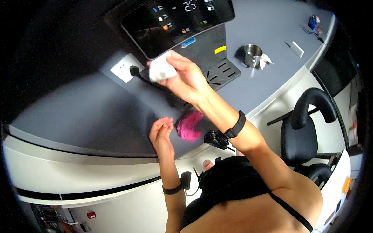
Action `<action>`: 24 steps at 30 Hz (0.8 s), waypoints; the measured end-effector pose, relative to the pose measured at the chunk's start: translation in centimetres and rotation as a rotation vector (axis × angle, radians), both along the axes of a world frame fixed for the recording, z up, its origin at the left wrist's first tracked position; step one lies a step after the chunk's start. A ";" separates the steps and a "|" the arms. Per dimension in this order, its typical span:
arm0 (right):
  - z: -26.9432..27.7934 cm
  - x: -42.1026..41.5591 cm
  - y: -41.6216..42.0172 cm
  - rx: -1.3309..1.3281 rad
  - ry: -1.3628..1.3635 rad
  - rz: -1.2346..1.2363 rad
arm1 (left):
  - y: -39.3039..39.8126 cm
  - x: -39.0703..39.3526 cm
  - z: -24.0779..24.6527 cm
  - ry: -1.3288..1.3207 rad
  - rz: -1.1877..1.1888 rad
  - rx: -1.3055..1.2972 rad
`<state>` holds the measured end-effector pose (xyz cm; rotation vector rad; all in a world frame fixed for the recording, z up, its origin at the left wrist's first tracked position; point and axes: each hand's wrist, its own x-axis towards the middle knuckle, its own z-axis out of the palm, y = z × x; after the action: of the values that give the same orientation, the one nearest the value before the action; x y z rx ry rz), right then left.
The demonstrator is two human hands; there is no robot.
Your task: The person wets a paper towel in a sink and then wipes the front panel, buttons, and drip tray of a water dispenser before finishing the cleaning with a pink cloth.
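Observation:
My right hand (186,74) grips a folded white wipe or tissue (161,68) at the lower edge of a black touch panel (174,32) with lit icons. The panel belongs to a countertop drinks dispenser, whose slotted drip tray (223,74) lies partly behind my right hand and forearm. Lower down, my left hand (162,137) hovers over the grey counter with loosely curled fingers and nothing in them. Just right of it lies a crumpled pink cloth (189,126), partly covered by my right forearm.
A black plug (134,70) sits in a white wall socket (123,68). Farther right on the counter stand a stainless steel cup (253,55) and a crumpled white tissue (265,60). A small blue packet (314,22) lies at the far right. Below the counter is a black chair (298,139).

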<state>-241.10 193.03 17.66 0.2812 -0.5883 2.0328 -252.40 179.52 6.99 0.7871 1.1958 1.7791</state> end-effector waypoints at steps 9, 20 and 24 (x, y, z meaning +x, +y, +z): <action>-3.3 4.4 -0.3 0.117 -0.249 0.143 | -1.0 0.0 -0.7 -0.031 0.022 0.019; -1.7 -0.8 4.3 1.613 -1.057 -1.707 | -1.5 1.2 -2.5 -0.025 -0.031 0.008; -4.6 -1.3 5.7 1.623 -1.185 -1.698 | -1.9 1.7 -3.4 -0.040 -0.048 -0.015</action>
<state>-242.45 198.76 13.08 -0.4832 -2.0625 -0.4514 -250.68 177.57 3.59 0.7614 1.1540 1.7370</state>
